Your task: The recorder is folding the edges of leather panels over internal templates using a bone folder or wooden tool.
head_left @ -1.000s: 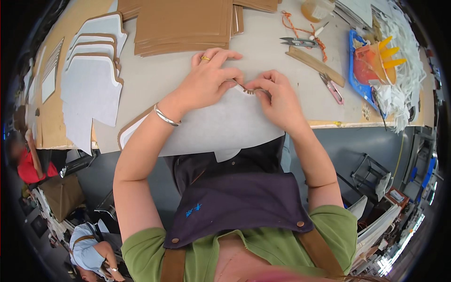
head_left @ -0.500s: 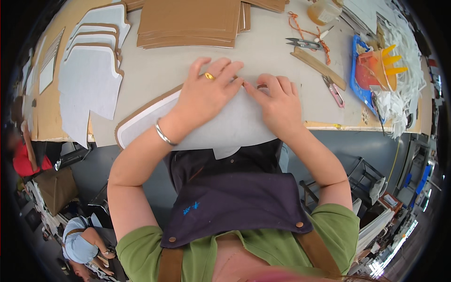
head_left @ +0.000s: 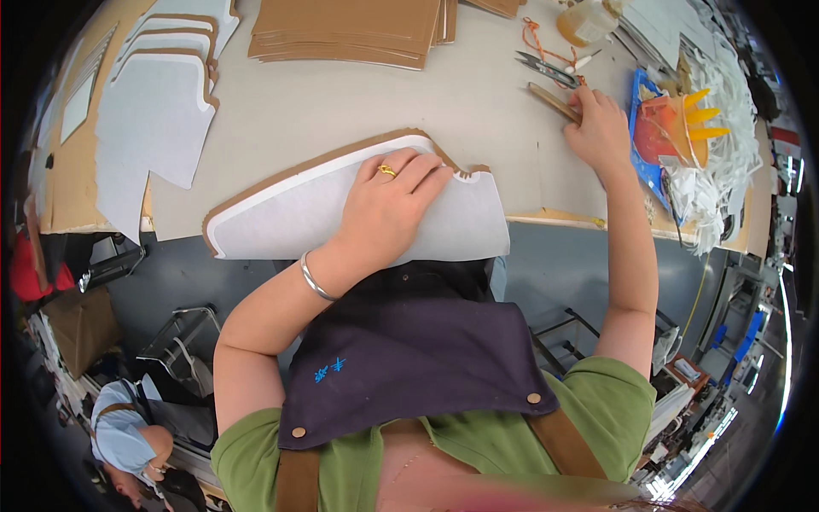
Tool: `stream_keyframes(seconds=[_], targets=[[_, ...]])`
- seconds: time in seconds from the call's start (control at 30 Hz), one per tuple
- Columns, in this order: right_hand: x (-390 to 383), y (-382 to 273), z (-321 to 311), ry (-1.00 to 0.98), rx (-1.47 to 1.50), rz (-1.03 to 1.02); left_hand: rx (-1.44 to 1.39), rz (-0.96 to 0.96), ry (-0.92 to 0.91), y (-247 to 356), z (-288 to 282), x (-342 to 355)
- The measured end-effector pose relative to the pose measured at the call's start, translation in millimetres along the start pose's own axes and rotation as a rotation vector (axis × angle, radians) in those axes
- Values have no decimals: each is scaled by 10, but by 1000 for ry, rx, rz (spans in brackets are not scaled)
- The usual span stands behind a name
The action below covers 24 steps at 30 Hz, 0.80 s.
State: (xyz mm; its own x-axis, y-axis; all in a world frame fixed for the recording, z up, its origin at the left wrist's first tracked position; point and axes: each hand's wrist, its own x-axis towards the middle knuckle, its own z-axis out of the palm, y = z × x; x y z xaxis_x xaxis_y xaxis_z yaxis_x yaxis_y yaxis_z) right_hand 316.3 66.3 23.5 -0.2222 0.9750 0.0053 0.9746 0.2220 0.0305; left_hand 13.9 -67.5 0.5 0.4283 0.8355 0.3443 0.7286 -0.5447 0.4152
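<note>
My left hand rests with fingers loosely curved and apart on a curved white-backed piece with a brown rim and a notched inward curve, at the table's front edge. My right hand is stretched to the right, fingers curled at the end of a flat wooden stick; what lies inside them is hidden. Just beyond it lie dark-handled snips and a tangled orange cord.
A brown sheet stack lies at the back, white-backed pieces at left. A blue tray with an orange container, white scraps and a jar stand at right. Co-workers are at far left and lower left.
My right hand has left the piece's notched curve and moved right to the stick, covering where pink snips lay. My left hand has moved slightly down, uncovering more of the piece's brown rim.
</note>
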Motion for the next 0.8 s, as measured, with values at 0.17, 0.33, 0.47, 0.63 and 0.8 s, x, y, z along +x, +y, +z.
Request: stream_keyframes(seconds=[0.17, 0.33, 0.47, 0.63, 0.8], targets=[[111, 84, 95, 226, -60, -91, 85, -123, -6, 180, 81, 12], [42, -230, -282, 212, 426, 29, 169, -64, 0, 248, 63, -33], [-322, -692, -351, -47, 335, -343, -108, -80, -56, 166, 48, -113], [-428, -720, -207, -147, 254, -512, -167, -165, 32, 182, 70, -153], [-443, -713, -139, -182, 319, -481, -13, -192, 22, 227, 10, -132]])
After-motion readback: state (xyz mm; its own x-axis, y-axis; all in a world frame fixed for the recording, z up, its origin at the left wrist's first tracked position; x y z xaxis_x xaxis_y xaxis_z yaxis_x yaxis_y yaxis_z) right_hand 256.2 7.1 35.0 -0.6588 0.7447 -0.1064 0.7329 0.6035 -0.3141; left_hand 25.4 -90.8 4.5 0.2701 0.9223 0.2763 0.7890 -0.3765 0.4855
